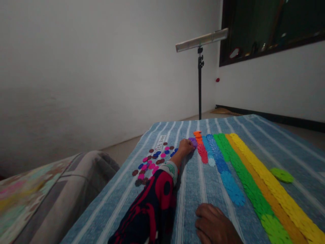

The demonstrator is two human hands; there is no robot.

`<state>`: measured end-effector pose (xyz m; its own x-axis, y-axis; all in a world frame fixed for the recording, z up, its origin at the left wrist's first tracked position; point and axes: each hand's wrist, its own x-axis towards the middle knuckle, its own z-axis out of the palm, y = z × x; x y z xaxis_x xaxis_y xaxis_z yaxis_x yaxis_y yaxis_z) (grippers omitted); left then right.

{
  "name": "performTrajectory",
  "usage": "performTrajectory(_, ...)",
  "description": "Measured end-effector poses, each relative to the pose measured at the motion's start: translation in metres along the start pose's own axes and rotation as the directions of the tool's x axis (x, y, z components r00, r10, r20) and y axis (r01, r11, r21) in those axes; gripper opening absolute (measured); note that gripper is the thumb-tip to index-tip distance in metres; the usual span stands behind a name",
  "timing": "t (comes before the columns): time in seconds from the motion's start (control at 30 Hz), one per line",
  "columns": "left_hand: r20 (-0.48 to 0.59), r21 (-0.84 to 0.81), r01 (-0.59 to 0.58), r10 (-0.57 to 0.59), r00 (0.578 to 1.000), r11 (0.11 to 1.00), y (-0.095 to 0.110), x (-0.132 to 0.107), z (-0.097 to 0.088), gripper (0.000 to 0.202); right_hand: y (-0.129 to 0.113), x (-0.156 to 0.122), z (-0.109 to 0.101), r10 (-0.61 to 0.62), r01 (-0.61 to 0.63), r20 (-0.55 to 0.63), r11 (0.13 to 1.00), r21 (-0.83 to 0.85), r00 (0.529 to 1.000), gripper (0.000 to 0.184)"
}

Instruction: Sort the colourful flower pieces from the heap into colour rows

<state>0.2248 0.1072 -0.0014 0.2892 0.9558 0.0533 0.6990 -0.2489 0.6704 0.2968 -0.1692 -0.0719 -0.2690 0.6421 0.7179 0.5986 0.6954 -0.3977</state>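
My left hand reaches far forward over a blue striped cloth, its fingers closed on a purple flower-shaped disc beside the top of the coloured rows. The rows run side by side: orange-red, blue, green, amber and yellow. The left sleeve is dark with red and pink patterns. My right hand rests on the cloth near the bottom edge, fingers curled loosely, nothing visible in it.
Several loose pink, blue and brown discs lie left of my left arm. A lone green disc pile sits right of the yellow row. A light bar on a stand rises behind the cloth. Folded bedding lies at left.
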Motion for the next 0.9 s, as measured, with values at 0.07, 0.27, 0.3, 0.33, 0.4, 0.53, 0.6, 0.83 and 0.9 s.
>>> performTrajectory(0.07,-0.013,0.018,-0.012,0.012,1.000,1.000,-0.001,0.002,0.003,0.006,0.002,-0.002,0.002,-0.005,0.005,0.000,1.000,-0.008,1.000,0.019)
performTrajectory(0.27,-0.083,0.078,-0.060,0.067,0.994,0.995,0.000,0.000,0.004,0.012,0.004,-0.004,0.005,-0.023,0.023,0.010,0.999,-0.037,1.000,0.019)
performTrajectory(0.3,-0.099,0.088,-0.062,0.070,0.993,0.994,0.001,-0.002,0.004,0.012,0.003,-0.004,0.004,-0.023,0.023,0.005,0.999,-0.036,1.000,0.019)
performTrajectory(0.33,-0.116,0.097,-0.062,0.073,0.991,0.993,0.002,-0.003,0.005,0.013,0.003,-0.003,0.004,-0.021,0.022,0.010,0.999,-0.035,1.000,0.019)
performTrajectory(0.4,-0.140,0.110,-0.059,0.074,0.987,0.992,0.003,-0.006,0.006,0.014,0.003,-0.004,0.002,-0.009,0.010,0.039,0.999,-0.040,0.999,0.019)
performTrajectory(0.53,-0.164,0.100,-0.051,0.067,0.984,0.994,0.002,-0.011,0.006,0.017,0.002,-0.005,-0.001,0.011,-0.008,0.108,1.000,-0.026,0.994,0.018)
performTrajectory(0.6,-0.177,0.083,-0.048,0.062,0.982,0.995,-0.003,-0.012,0.000,0.018,0.001,-0.005,-0.002,0.016,-0.015,0.108,1.000,-0.013,0.994,0.017)
performTrajectory(0.83,-0.145,0.143,0.035,-0.015,0.989,0.989,-0.032,-0.021,-0.051,0.016,-0.006,0.001,-0.007,0.009,-0.008,0.105,1.000,-0.010,0.994,0.018)
performTrajectory(0.9,-0.125,0.160,0.045,-0.025,0.992,0.986,-0.039,-0.025,-0.062,0.015,-0.006,0.001,-0.007,-0.008,0.008,0.095,1.000,0.001,0.995,0.018)
